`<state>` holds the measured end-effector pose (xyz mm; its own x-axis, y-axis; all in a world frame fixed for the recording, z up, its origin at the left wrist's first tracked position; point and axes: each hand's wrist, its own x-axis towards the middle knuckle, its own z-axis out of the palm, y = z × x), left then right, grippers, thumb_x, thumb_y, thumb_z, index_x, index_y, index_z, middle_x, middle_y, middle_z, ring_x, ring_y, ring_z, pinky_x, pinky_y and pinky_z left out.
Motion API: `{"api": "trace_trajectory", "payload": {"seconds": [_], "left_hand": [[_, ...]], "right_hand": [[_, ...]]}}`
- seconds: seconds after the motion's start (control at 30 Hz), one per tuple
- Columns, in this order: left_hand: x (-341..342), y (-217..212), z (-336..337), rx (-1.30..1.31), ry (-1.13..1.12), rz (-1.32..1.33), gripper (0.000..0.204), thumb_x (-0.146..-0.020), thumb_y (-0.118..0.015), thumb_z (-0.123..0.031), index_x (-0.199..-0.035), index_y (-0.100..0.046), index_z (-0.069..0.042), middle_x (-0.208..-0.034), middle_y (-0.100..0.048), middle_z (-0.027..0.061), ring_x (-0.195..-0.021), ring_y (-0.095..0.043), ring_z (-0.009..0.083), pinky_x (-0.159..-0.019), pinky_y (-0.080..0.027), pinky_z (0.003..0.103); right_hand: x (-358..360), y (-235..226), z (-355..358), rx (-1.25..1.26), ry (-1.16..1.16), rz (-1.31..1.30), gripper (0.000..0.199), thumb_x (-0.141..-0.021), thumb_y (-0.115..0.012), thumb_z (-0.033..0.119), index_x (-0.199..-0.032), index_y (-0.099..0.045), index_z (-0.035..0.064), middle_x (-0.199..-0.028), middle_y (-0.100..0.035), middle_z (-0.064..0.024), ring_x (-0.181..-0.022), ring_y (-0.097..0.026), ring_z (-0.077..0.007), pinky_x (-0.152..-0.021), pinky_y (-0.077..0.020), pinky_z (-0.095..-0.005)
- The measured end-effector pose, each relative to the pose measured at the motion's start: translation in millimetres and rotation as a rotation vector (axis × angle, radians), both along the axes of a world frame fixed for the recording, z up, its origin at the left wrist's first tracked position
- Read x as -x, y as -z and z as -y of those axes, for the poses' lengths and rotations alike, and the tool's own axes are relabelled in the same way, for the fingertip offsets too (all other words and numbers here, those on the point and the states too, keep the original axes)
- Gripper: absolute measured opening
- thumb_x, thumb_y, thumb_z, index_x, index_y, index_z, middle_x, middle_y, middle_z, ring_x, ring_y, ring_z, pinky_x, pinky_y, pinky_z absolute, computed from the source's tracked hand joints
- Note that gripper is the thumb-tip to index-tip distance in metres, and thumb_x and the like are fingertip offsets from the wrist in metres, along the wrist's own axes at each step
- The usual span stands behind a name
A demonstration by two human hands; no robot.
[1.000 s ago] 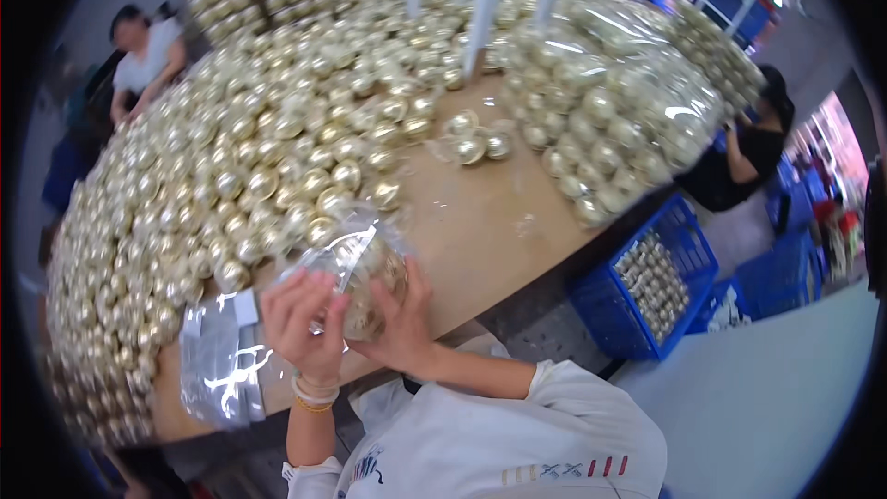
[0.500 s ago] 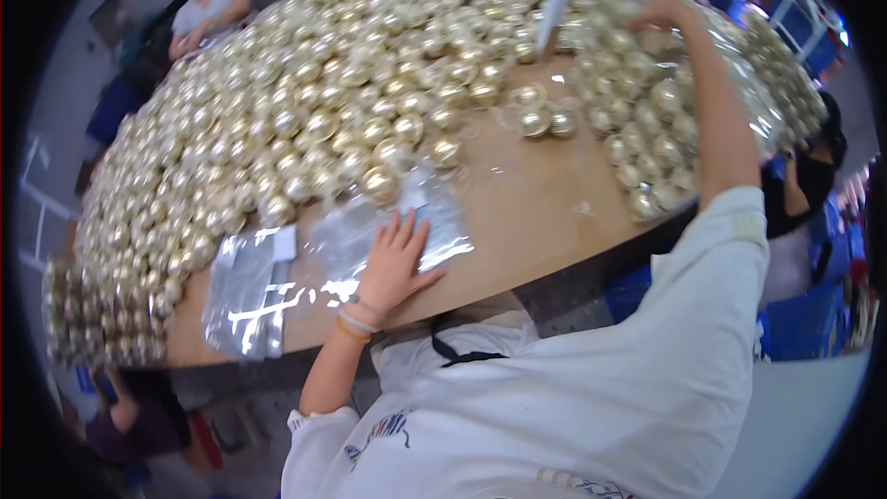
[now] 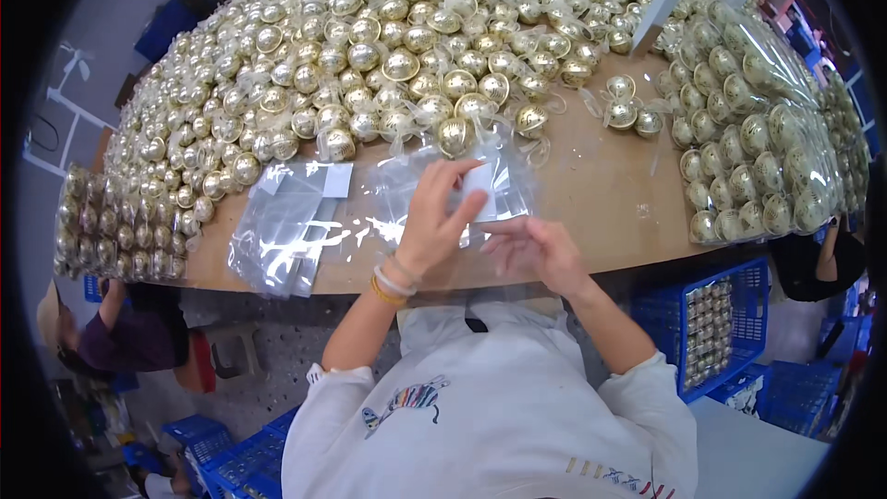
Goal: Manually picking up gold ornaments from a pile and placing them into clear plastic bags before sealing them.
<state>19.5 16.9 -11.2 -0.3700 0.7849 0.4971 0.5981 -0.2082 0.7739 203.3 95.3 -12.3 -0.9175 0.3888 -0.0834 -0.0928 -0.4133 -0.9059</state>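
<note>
My left hand is over a clear plastic bag with a white label. Its thumb and forefinger are apart, with nothing visible between them. Just to its right, near the table's front edge, my right hand points its fingers leftward. Those fingers look loosely stretched and slightly blurred, and I see nothing in them. More flat clear bags with a white label lie to the left. Gold balls with pale ribbons are heaped right behind the bags.
Packed sheets of gold balls stand at the right and far left of the brown table. Three loose balls lie right of the heap, near a white post. A blue crate stands below right. Other people sit around the table.
My right hand has come back from the far right packed balls to beside my left hand. My left hand has lifted its flat fingers from the bag and curled them. The view has shifted.
</note>
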Motion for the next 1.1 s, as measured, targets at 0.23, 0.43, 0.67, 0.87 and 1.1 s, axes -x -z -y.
{"api": "trace_trajectory", "payload": {"seconds": [0.23, 0.43, 0.67, 0.87, 1.1], "left_hand": [[6, -24, -1, 0.153, 0.087, -0.249, 0.025, -0.081, -0.073, -0.027, -0.079, -0.062, -0.004, -0.066, -0.053, 0.0049, -0.056, -0.050, 0.0208, -0.055, -0.038, 0.035], [-13, -21, 7, 0.083, -0.104, -0.414, 0.022, -0.081, -0.072, -0.025, -0.074, -0.061, -0.008, -0.060, -0.052, 0.0009, -0.053, -0.049, 0.0163, -0.055, -0.034, 0.031], [-19, -23, 11, 0.210, -0.119, -0.317, 0.019, -0.082, -0.071, -0.020, -0.075, -0.061, -0.006, -0.063, -0.054, 0.0036, -0.053, -0.046, 0.0176, -0.059, -0.034, 0.032], [-15, -17, -9, 0.208, -0.125, -0.330, 0.020, -0.086, -0.069, -0.021, -0.075, -0.061, -0.006, -0.061, -0.053, 0.0033, -0.052, -0.048, 0.0167, -0.057, -0.034, 0.031], [-7, -25, -6, 0.274, -0.204, -0.063, 0.026, -0.093, -0.059, -0.017, -0.075, -0.056, 0.000, -0.059, -0.044, 0.0060, -0.054, -0.040, 0.0117, -0.053, -0.031, 0.030]], "right_hand": [[2, 24, -11, 0.115, 0.173, -0.050, 0.032, -0.098, -0.042, 0.011, -0.126, -0.053, -0.0009, -0.085, -0.068, -0.0155, -0.070, -0.067, -0.0193, -0.058, -0.0526, -0.0276], [-6, 22, -13, -0.141, 0.156, 0.038, 0.027, -0.098, -0.046, 0.008, -0.120, -0.057, -0.0035, -0.089, -0.067, -0.0115, -0.071, -0.066, -0.0154, -0.063, -0.0536, -0.0263], [-4, 35, -17, -0.234, 0.153, 0.179, 0.021, -0.096, -0.047, 0.005, -0.110, -0.062, -0.0008, -0.082, -0.062, -0.0031, -0.067, -0.060, -0.0085, -0.063, -0.0513, -0.0237], [2, 22, -25, -0.956, 0.416, 0.332, 0.020, -0.087, -0.063, 0.014, -0.105, -0.064, 0.0060, -0.103, -0.063, -0.0151, -0.081, -0.065, -0.0304, -0.074, -0.0535, -0.0376], [8, 44, -31, -1.185, 0.598, -0.016, 0.034, -0.083, -0.071, 0.023, -0.110, -0.060, 0.0044, -0.091, -0.066, -0.0099, -0.079, -0.066, -0.0221, -0.070, -0.0520, -0.0344]]}}
